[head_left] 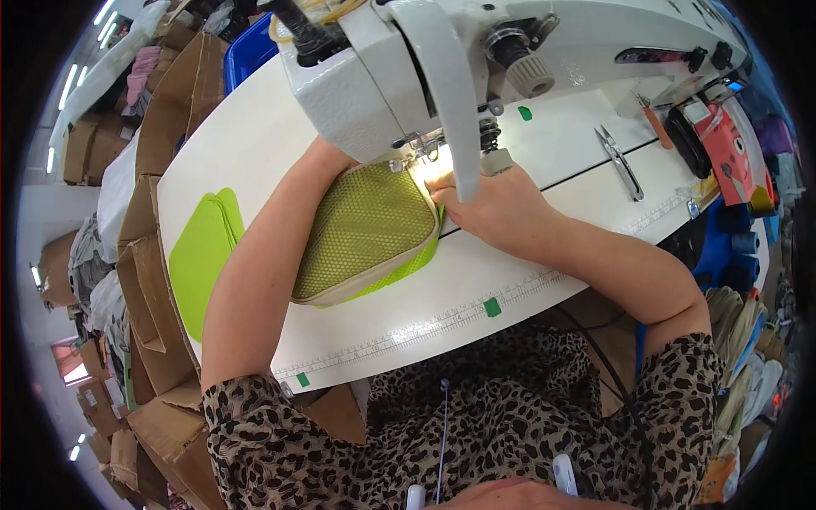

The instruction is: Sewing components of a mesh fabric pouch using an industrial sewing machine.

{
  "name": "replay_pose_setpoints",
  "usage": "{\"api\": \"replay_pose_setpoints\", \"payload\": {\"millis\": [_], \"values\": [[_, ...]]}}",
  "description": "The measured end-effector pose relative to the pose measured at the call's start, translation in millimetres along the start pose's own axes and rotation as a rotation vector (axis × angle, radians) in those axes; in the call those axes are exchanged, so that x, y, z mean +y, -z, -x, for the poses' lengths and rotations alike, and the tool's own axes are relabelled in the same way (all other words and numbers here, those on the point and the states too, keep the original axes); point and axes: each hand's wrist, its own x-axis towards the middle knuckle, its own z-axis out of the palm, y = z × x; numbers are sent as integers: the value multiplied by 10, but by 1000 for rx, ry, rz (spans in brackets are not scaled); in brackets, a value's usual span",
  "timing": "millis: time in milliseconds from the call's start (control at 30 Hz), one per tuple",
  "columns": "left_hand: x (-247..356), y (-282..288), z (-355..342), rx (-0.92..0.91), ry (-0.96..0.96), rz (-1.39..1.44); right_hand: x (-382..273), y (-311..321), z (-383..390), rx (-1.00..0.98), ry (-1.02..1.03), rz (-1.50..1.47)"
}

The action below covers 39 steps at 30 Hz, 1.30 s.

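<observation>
A green mesh pouch (370,225) with beige binding along its edge lies under the head of a white sewing machine (357,102). The lit needle area (416,157) is at its far edge. My right hand (493,208) is closed at the pouch's right corner beside the needle, its fingers pinching the bound edge. On the far left side of the pouch, my left hand (334,155) reaches behind the machine head, which hides its fingers. Bright green flat fabric pieces (200,255) are stacked on the table, left of my left forearm.
Thread snips (620,163) lie on the white table (246,127) at right, near a black case (687,143) and a pink pouch (724,153). A ruler strip (408,336) runs along the front edge. Cardboard boxes (153,289) crowd the left; thread spools (744,259) stand far right.
</observation>
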Motion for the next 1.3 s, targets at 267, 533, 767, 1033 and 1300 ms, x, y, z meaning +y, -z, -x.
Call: {"api": "replay_pose_setpoints", "payload": {"millis": [267, 533, 767, 1033, 1300], "values": [[-35, 9, -23, 32, -32, -31, 21, -61, -25, 53, -7, 42], [699, 344, 664, -69, 185, -419, 75, -45, -8, 38, -29, -4], [1006, -34, 1062, -98, -316, -526, 39, -41, -56, 80, -20, -75], [817, -85, 1137, -67, -218, -824, 70, -42, -45, 90, -109, -149], [596, 28, 982, 158, -56, -822, 80, -94, -54, 56, -62, -195]]}}
